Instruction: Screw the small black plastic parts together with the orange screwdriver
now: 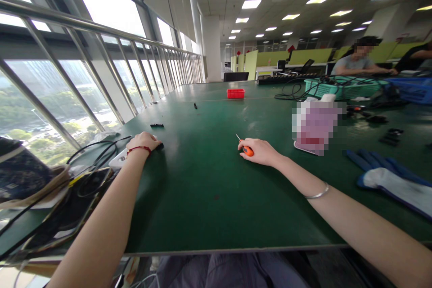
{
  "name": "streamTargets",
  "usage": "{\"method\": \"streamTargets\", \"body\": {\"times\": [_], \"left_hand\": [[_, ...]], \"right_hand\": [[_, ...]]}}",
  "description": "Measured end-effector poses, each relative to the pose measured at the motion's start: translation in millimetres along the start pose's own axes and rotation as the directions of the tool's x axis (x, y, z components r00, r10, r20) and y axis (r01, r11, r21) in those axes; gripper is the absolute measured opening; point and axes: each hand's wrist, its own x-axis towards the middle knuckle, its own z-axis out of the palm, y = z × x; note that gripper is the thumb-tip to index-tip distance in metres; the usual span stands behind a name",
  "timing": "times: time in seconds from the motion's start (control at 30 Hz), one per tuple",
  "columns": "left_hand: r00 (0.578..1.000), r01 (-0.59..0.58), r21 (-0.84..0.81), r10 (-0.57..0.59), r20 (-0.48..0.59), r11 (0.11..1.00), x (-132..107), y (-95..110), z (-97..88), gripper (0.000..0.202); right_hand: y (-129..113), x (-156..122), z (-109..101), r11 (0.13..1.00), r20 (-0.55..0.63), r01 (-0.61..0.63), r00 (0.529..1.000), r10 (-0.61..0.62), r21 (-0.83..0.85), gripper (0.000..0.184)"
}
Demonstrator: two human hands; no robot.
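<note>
My right hand point(258, 150) is closed around a small screwdriver with an orange handle point(249, 151). Its thin metal shaft points up and to the left, above the green tabletop point(192, 193). On the left side of the table, my left hand point(143, 141) has its fingers curled over a small black piece point(160, 146); only the end of that piece shows, so its kind is unclear. Just beyond this hand lies another small black part point(157, 125), and a third black bit point(195, 105) is farther back.
A red bin point(235, 94) stands toward the back. To the right are a blurred pink-and-white item point(317, 126), blue-and-white gloves point(388, 180), a green basket point(347, 88) and black cables. A black pouch point(74, 207) and cables crowd the left edge. A person sits beyond the baskets.
</note>
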Motion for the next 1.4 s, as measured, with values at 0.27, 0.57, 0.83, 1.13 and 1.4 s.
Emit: {"method": "streamTargets", "body": {"times": [0.27, 0.57, 0.83, 1.13, 1.4], "left_hand": [[0.989, -0.102, 0.038, 0.097, 0.110, 0.994, -7, 33, 10.6, 0.018], [0.706, -0.662, -0.377, 0.708, -0.023, 0.648, -94, 151, 65.3, 0.013], [0.700, -0.679, -0.422, 0.703, -0.126, 0.600, -104, 154, 71.2, 0.010], [0.710, -0.646, -0.506, 0.694, -0.123, 0.571, -92, 150, 79.1, 0.011], [0.706, -0.653, -0.493, 0.698, -0.123, 0.575, -91, 150, 79.8, 0.012]], "right_hand": [[-12, -1, -9, 0.984, -0.276, -0.060, 0.955, 0.105, 0.167, 0.023], [-33, -10, -45, 0.844, -0.691, 0.138, 0.649, 0.318, 0.518, 0.025], [-41, -16, -52, 0.850, -0.661, 0.190, 0.717, 0.222, 0.491, 0.022], [-48, -17, -43, 0.869, -0.566, 0.145, 0.806, 0.174, 0.473, 0.019], [-47, -16, -42, 0.859, -0.569, 0.156, 0.803, 0.177, 0.487, 0.019]]}}
